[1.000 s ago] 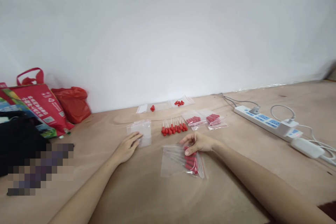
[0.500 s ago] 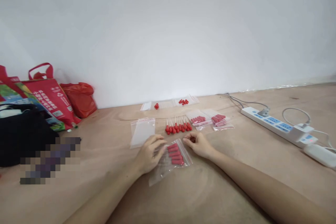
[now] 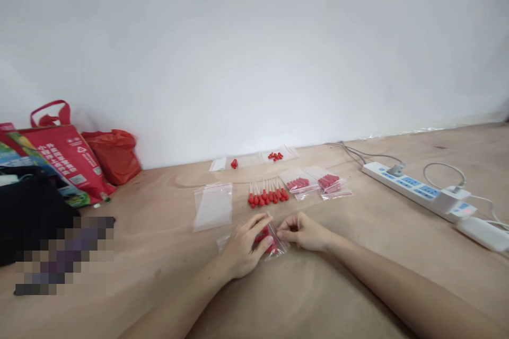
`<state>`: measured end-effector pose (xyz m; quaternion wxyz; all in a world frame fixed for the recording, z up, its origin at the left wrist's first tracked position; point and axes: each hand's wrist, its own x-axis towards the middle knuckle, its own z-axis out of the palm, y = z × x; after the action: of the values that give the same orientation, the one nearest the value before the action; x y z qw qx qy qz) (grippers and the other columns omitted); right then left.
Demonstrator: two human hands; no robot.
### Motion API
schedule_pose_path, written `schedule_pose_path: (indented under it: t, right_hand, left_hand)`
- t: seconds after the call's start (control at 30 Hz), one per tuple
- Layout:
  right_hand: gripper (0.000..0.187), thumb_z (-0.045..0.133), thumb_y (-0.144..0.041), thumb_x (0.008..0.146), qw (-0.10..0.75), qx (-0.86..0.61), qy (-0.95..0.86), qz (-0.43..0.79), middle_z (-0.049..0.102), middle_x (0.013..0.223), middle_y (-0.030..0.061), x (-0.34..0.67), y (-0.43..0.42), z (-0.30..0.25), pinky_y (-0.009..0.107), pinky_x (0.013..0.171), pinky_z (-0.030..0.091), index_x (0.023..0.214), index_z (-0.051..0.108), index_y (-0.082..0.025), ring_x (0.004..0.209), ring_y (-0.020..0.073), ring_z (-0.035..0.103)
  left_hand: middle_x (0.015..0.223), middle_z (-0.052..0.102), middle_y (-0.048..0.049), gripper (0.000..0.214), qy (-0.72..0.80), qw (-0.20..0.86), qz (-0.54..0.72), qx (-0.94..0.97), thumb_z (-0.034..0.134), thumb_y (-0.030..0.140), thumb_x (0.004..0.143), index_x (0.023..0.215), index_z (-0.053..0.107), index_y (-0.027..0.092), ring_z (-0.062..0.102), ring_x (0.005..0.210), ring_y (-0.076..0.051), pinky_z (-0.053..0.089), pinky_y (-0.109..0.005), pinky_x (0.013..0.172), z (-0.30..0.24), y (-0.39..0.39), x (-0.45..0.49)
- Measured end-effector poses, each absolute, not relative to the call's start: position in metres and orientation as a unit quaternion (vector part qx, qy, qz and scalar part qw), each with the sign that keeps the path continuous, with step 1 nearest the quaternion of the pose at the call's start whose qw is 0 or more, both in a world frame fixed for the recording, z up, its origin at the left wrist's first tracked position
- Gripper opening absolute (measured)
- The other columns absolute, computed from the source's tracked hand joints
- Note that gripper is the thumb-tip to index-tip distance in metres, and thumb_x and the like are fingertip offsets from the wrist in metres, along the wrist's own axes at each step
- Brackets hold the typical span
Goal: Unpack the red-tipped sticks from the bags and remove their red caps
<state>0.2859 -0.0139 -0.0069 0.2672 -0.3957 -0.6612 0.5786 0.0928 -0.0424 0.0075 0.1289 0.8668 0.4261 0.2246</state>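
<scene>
A clear zip bag (image 3: 281,248) with several red-bulbed droppers (image 3: 273,246) inside lies flat on the table in front of me. My left hand (image 3: 247,243) covers much of it, thumb and fingers pressing around the bulbs. At the bag's right, zip end, the thumb and forefinger of my right hand (image 3: 303,231) are pinched on the edge. Just beyond stands a row of loose droppers (image 3: 269,193), red bulbs toward me. Flat bags (image 3: 213,206) without contents lie to their left. Two filled bags (image 3: 298,184) lie to their right.
Near the wall, bags with loose red bulbs (image 3: 275,157) and a small red cluster (image 3: 234,163) lie on the table. A power strip (image 3: 413,190) with plugs and cables stretches along the right. Red shopping bags (image 3: 67,159) and a black bag (image 3: 35,217) stand at the left.
My left hand has moved right, over the droppers in the bag. My right hand has come down to the bag's zip edge. The view has shifted slightly.
</scene>
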Motion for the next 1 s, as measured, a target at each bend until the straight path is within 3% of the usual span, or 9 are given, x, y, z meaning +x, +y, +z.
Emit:
schedule_pose_path:
  t: [0.13,0.4,0.57,1.0]
  right_hand:
    - [0.027,0.062,-0.033,0.063,0.256,-0.403,-0.664,0.575,0.042,0.041,-0.0065,0.281,-0.016,-0.005,0.017,0.038,0.023,0.048,0.052,-0.013,0.037,0.0020,0.029]
    - [0.027,0.070,-0.032,0.053,0.284,-0.430,-0.617,0.595,0.048,0.041,-0.0055,0.273,-0.025,0.000,0.018,0.037,0.023,0.047,0.052,-0.013,0.037,0.0023,0.034]
    - [0.032,0.074,-0.036,0.047,0.282,-0.449,-0.601,0.598,0.050,0.041,-0.0049,0.271,-0.027,0.005,0.018,0.037,0.023,0.048,0.053,-0.012,0.037,0.0025,0.035]
    - [0.037,0.076,-0.042,0.044,0.276,-0.421,-0.604,0.618,0.051,0.042,-0.0048,0.275,-0.025,0.001,0.018,0.037,0.022,0.050,0.054,-0.012,0.036,0.0026,0.035]
  left_hand:
    - [0.120,0.050,-0.0072,0.033,0.413,0.094,0.242,0.873,0.036,0.021,0.086,0.115,0.052,0.023,0.050,0.107,-0.019,0.044,-0.037,0.089,0.006,-0.040,0.095]
    - [0.116,0.052,-0.0084,0.036,0.336,0.014,0.245,0.909,0.038,0.005,0.079,0.100,0.061,0.021,0.050,0.105,-0.019,0.045,-0.036,0.086,0.007,-0.031,0.095]
    - [0.104,0.058,-0.0076,0.028,0.282,-0.028,0.275,0.919,0.040,0.007,0.080,0.085,0.064,0.019,0.056,0.092,-0.016,0.048,-0.028,0.077,0.006,-0.027,0.092]
    - [0.091,0.062,-0.0053,0.025,0.248,-0.037,0.302,0.920,0.039,0.012,0.084,0.078,0.062,0.019,0.058,0.082,-0.013,0.047,-0.025,0.072,0.006,-0.028,0.095]
